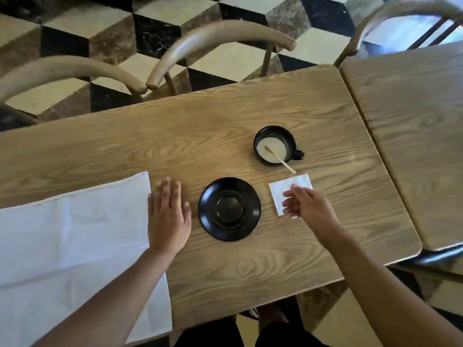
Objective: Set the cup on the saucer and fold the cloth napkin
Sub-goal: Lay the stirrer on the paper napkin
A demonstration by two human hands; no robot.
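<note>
Black and glossy, the cup (275,145) stands upright on the bare wooden table (175,141), at about one o'clock from the saucer (229,209) and apart from it. It holds a pale, creamy drink, a thin wooden stirrer (280,160) leans out over its rim toward five o'clock, and its small handle points to three o'clock. The saucer, also black, lies empty with a raised ring at its centre. At nine o'clock from it the left hand (169,214) rests flat and open on the wood, fingers spread, holding nothing, its outer edge just touching the cloth napkin (75,241) (white, creased, spread out and hanging over the near table edge). At three o'clock from the saucer, the right hand (304,204) hovers with loosely curled fingers over a small white paper square (292,186); whether it pinches the paper cannot be told.
</note>
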